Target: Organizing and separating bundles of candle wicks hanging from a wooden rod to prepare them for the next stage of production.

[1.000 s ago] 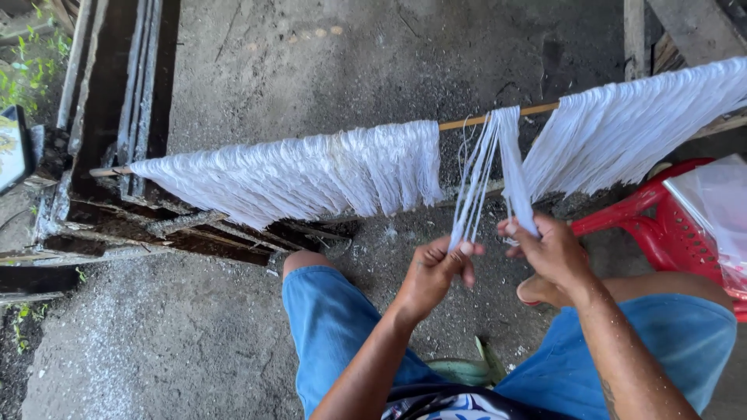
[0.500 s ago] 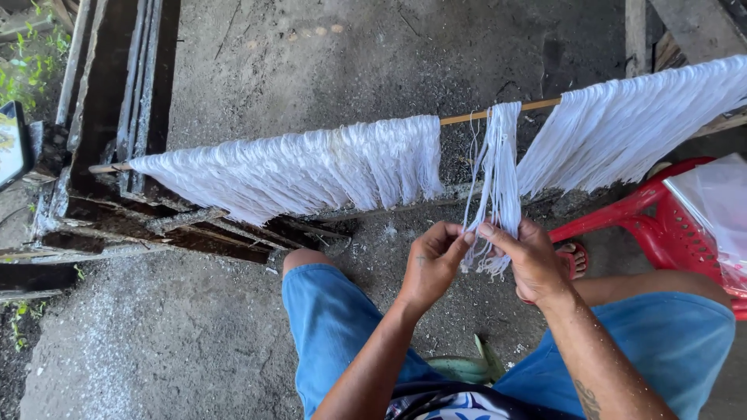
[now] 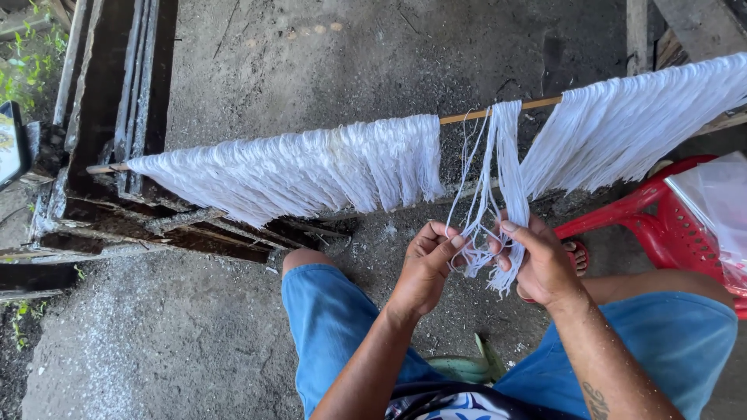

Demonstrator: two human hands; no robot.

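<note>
A thin wooden rod [image 3: 498, 110] runs across the view with white threads draped over it in two wide sheets, one on the left [image 3: 311, 167] and one on the right [image 3: 630, 128]. Between them hangs a separate narrow bundle of white threads [image 3: 502, 167]. My left hand [image 3: 426, 268] pinches a few loose strands of that bundle at its lower end. My right hand [image 3: 541, 260] grips the thicker part of the bundle, whose frayed tips hang below my fingers. I sit with blue shorts [image 3: 334, 327] on my knees.
A red plastic chair [image 3: 661, 225] with a clear plastic bag [image 3: 720, 202] stands at the right. Dark wooden beams and planks [image 3: 117, 155] lie at the left on the grey concrete floor. A green leaf [image 3: 467, 365] lies between my legs.
Both hands have come closer together at the bundle's lower end. The strands that were spread apart a second ago are now gathered and held between my fingers.
</note>
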